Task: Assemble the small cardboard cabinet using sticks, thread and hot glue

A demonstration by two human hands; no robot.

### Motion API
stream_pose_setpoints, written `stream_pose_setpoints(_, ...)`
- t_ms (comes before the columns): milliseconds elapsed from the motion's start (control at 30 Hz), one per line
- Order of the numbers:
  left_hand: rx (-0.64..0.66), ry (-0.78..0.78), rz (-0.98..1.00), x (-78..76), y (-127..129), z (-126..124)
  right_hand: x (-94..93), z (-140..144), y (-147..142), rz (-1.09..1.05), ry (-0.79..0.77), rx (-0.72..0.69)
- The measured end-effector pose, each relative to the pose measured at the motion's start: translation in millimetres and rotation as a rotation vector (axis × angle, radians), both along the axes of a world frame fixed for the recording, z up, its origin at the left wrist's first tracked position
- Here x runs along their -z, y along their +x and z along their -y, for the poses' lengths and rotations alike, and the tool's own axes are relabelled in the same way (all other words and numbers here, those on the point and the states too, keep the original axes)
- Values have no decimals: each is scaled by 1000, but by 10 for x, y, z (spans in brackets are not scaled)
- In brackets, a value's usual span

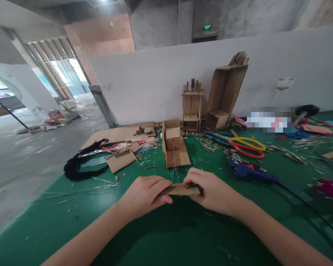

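Lower centre of the frame: the left hand (145, 195) curls its fingers (158, 184) closed over the left end of a flat cardboard strip (180, 190), thumb beneath. The strip lies level between both hands, just above the green table (166, 236). The right hand (213, 190) pinches the strip's right end, its fingertips (192, 181) pressing a small dark piece (195, 186) there. Above centre, an open cardboard box (174, 146); to the right, a blue glue gun (251, 173).

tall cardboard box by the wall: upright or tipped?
Tipped. The tall open-fronted brown cardboard box leans right, top edge slanted, against the white partition wall.
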State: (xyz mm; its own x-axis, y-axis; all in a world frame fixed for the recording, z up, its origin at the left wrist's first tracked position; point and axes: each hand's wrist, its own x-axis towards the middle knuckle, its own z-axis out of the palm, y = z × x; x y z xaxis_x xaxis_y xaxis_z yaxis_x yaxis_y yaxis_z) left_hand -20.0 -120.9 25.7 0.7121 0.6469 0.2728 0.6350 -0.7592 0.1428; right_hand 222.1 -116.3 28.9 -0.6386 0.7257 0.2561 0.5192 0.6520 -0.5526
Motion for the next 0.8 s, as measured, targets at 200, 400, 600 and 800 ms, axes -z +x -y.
stream_pose_setpoints(200, -10, -295, 145, -109, -138, -59, -3, 33, 8, 130, 70, -27)
stream_pose_setpoints(400, -129, -384, 334, -79, -84, -20, -14, 37, 46, 198, 115, -26)
stream_pose_setpoints(600, -568, -365, 592, -113, 112, -414, -1, 94, -57, 228, 98, -84)
stream_pose_setpoints(800, -568, -362, 259, -423, 322, -847, 2, 222, -153, 325, 227, -127)
